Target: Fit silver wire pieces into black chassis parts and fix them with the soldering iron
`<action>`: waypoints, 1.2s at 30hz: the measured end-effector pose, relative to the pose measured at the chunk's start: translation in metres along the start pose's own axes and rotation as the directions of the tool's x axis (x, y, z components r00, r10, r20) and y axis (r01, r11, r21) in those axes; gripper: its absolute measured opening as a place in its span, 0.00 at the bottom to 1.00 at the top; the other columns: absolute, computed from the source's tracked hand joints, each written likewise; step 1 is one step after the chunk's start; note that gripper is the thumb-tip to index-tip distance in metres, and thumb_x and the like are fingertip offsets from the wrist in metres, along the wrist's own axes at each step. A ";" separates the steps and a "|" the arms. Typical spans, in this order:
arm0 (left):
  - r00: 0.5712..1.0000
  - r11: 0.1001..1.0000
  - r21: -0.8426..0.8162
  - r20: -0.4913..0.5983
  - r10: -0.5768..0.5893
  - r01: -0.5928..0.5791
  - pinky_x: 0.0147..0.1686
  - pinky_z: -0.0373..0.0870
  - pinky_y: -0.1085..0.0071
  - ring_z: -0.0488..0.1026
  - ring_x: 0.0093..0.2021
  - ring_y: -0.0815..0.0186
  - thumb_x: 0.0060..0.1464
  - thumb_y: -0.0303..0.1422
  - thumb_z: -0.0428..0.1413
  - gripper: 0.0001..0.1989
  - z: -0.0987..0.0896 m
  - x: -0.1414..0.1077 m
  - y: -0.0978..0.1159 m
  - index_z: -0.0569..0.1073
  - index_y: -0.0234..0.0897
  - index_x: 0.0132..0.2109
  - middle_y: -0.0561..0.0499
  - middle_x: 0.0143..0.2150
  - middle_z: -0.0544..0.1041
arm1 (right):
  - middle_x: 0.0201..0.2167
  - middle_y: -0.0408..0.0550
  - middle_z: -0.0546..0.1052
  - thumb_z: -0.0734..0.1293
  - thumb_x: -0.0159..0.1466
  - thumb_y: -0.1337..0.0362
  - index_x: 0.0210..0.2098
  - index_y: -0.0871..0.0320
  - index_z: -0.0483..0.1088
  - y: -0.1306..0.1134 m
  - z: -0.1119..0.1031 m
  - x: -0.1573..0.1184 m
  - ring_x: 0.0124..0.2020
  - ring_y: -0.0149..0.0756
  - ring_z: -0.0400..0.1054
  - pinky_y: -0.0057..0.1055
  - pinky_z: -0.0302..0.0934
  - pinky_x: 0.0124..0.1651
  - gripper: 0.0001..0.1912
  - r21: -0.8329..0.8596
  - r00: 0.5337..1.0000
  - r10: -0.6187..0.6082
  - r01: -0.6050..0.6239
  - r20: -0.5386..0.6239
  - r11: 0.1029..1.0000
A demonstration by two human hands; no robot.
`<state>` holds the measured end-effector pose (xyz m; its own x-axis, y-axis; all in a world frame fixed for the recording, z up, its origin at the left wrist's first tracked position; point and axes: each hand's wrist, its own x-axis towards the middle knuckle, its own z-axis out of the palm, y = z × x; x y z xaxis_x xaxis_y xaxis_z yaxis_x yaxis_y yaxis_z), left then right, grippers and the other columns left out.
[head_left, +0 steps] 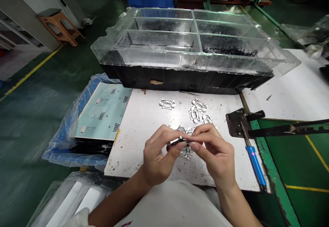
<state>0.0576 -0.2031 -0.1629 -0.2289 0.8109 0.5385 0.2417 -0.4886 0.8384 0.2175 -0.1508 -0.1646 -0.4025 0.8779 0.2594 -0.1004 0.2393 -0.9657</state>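
Silver metal parts [178,140] near soldering iron [255,164]

A 6-compartment plastic tray [159,61] sits on a crate [185,78] behind the work board [133,148]. Metal parts [167,104] lie on the board, a printed card [102,112] on a plastic bag [60,144] to its left, a soldering iron [255,163] to its right.

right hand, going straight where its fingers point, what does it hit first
The right hand would meet the small shiny metal piece first, which it seems to touch already, though depth is unclear.
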 end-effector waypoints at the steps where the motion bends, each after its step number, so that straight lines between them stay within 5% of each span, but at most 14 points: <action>1: 1.000 0.999 -0.034 -0.010 0.008 -0.008 0.32 0.69 0.71 0.72 0.36 0.67 0.62 0.24 0.59 0.12 0.000 -0.001 -0.002 0.79 0.38 0.51 0.48 0.39 0.77 | 0.39 0.46 0.71 0.73 0.66 0.66 0.45 0.47 0.80 0.001 -0.001 0.000 0.41 0.33 0.66 0.29 0.63 0.36 0.09 0.017 1.000 0.016 -0.016 0.001 1.000; 10: 0.995 0.984 -0.177 -0.095 -0.015 -0.002 0.29 0.66 0.68 0.70 0.32 0.67 0.63 0.29 0.58 0.09 0.004 -0.008 -0.017 0.78 0.41 0.49 0.49 0.36 0.75 | 0.39 0.46 0.70 0.73 0.65 0.63 0.43 0.51 0.74 0.008 0.005 -0.001 0.36 0.34 0.66 0.29 0.63 0.33 0.08 0.358 0.995 0.096 -0.086 -0.012 0.930; 20: 0.993 0.973 -0.227 -0.099 -0.067 0.043 0.28 0.66 0.71 0.69 0.32 0.68 0.64 0.30 0.57 0.09 0.008 -0.008 -0.014 0.77 0.42 0.49 0.50 0.36 0.74 | 0.36 0.45 0.71 0.72 0.64 0.67 0.38 0.53 0.72 0.002 0.010 0.002 0.36 0.33 0.68 0.28 0.65 0.31 0.06 0.428 0.996 0.091 -0.074 -0.019 0.901; 22: 0.986 0.966 -0.237 -0.101 -0.134 0.107 0.27 0.66 0.72 0.69 0.32 0.68 0.64 0.30 0.57 0.08 0.008 -0.007 -0.010 0.77 0.42 0.48 0.51 0.36 0.74 | 0.37 0.45 0.71 0.72 0.64 0.68 0.39 0.53 0.72 0.003 0.010 0.002 0.38 0.35 0.69 0.31 0.68 0.34 0.07 0.332 0.997 0.050 -0.029 -0.055 0.943; 25: 0.955 0.941 -0.237 -0.116 -0.273 0.240 0.25 0.65 0.73 0.67 0.28 0.71 0.64 0.30 0.57 0.06 0.008 -0.006 -0.001 0.77 0.41 0.47 0.52 0.36 0.73 | 0.38 0.48 0.72 0.71 0.64 0.73 0.44 0.52 0.74 0.006 0.009 0.000 0.41 0.39 0.70 0.34 0.70 0.35 0.12 -0.001 0.977 -0.165 0.166 -0.133 0.986; 29: 0.915 0.910 -0.221 -0.130 -0.383 0.350 0.21 0.63 0.74 0.65 0.23 0.73 0.65 0.33 0.57 0.05 0.008 -0.005 0.008 0.77 0.40 0.45 0.53 0.33 0.73 | 0.42 0.50 0.73 0.70 0.62 0.80 0.55 0.49 0.73 0.009 0.010 -0.005 0.40 0.40 0.72 0.36 0.72 0.32 0.26 -0.364 0.886 -0.446 0.376 -0.127 0.852; 36: 0.921 0.930 -0.168 -0.164 -0.354 0.327 0.23 0.66 0.74 0.68 0.27 0.72 0.65 0.33 0.57 0.05 0.008 -0.008 0.008 0.77 0.41 0.46 0.51 0.37 0.75 | 0.43 0.51 0.73 0.70 0.61 0.80 0.55 0.50 0.73 0.008 0.013 -0.008 0.39 0.41 0.73 0.40 0.74 0.34 0.27 -0.441 0.853 -0.505 0.405 -0.132 0.801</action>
<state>0.0690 -0.2108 -0.1615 -0.4510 0.8668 0.2130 -0.0088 -0.2429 0.9700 0.2078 -0.1613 -0.1745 -0.1728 0.6830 0.7097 0.1577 0.7304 -0.6645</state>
